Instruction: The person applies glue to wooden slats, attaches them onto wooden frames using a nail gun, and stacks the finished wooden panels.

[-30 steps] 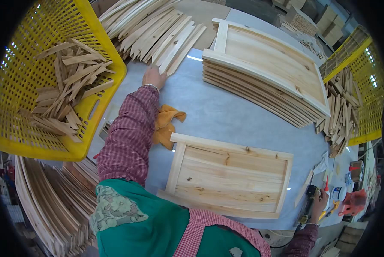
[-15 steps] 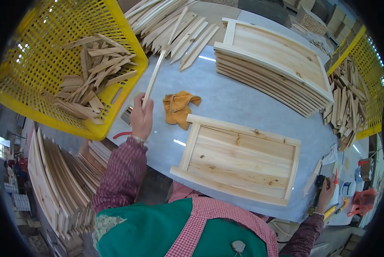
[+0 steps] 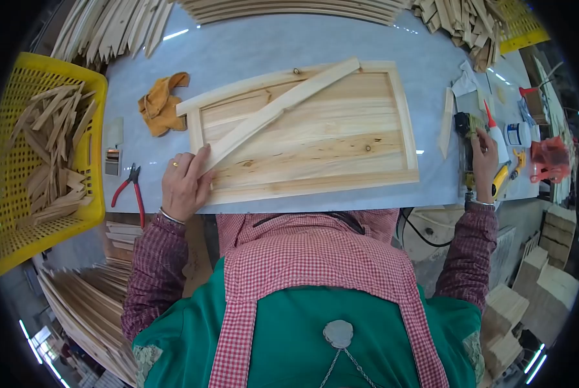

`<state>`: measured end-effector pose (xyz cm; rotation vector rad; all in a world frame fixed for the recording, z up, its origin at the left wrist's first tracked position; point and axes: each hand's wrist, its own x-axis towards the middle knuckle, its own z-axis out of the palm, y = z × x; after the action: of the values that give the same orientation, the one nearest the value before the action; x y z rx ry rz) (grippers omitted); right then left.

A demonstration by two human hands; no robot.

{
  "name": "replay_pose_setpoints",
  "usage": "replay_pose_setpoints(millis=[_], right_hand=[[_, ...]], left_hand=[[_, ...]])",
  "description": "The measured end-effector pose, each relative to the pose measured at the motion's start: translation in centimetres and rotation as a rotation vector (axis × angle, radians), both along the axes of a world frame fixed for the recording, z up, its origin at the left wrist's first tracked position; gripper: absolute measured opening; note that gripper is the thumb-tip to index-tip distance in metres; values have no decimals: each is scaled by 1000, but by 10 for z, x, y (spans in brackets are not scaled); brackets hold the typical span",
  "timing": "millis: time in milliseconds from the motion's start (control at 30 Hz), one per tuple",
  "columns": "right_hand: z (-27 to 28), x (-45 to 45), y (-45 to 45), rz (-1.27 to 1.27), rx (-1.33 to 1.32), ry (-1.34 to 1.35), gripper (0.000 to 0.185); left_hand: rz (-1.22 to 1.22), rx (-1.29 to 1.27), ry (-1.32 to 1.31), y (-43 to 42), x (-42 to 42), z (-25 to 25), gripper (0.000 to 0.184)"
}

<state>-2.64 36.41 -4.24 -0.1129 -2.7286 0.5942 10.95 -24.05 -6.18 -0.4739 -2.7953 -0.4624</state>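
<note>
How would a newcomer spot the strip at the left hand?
On the grey table, find the framed wooden panel in front of the person. A long, pale wooden strip slants over it, its near end in the left hand. Unlike the strips bunched at the table's far left, it is alone, diagonal across the panel.

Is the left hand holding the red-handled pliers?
No, the left hand holds a wooden strip, while the red-handled pliers lie untouched beside it.

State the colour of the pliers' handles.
Red. The pliers' handles show best in the head view, to the left of the left hand.
</note>
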Motion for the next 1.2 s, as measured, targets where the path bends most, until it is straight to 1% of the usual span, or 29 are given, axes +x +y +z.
replay_pose_setpoints(millis=[67, 267, 433, 533, 600, 700, 800, 867, 967, 1000, 1067, 1100, 1200], right_hand=[[1, 1, 4, -3, 8, 2, 29], [2, -18, 8, 0, 32, 36, 30], [7, -45, 16, -14, 29, -34, 32], [12, -66, 10, -30, 88, -39, 34], [-5, -88, 34, 61, 123, 51, 35], [-15, -112, 60, 123, 314, 176, 34], [-3, -112, 58, -23, 383, 68, 38], [2, -113, 64, -62, 414, 47, 39], [9, -114, 61, -94, 111, -131, 39], [10, -112, 55, -100, 107, -133, 39], [22, -101, 29, 37, 7, -74, 37], [26, -90, 14, 34, 0, -82, 37], [44, -60, -16, 258, 126, 83, 34]], left_hand=[[41, -7, -14, -1, 1, -1, 45], [61, -48, 17, 3, -4, 0, 44], [82, -35, -22, 22, -21, 4, 41], [77, -31, -43, 33, -31, 5, 41], [44, -7, -39, 44, -45, 1, 42], [29, -3, -84, 52, -56, -3, 41], [67, 51, -200, 57, -58, -3, 37], [43, 57, -180, 60, -60, -1, 37], [53, 57, -189, 61, -62, -4, 36], [68, 67, -212, 59, -61, -4, 36], [83, 65, -246, 58, -58, -3, 35], [99, 68, -258, 58, -56, -3, 35], [103, 90, -263, 61, -60, -7, 34]])
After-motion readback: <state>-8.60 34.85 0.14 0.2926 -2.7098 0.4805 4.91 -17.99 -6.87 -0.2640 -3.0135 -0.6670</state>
